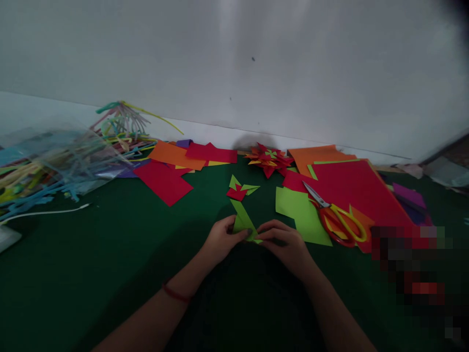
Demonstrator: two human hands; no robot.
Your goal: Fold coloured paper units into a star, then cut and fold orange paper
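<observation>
A partly folded piece of green paper is between my two hands, low over the dark green table. My left hand pinches it from the left, thumb on top. The fingers of my right hand are closed on its lower right corner. Just beyond it lies a small folded red and green paper piece, with pointed green tips. Farther back sits a layered paper flower in red and orange with a green centre.
Scissors with red and yellow handles rest on green and red sheets at right. Red and orange paper lies back left. Colourful pipe cleaners, partly under clear plastic, fill the far left. A white wall stands behind.
</observation>
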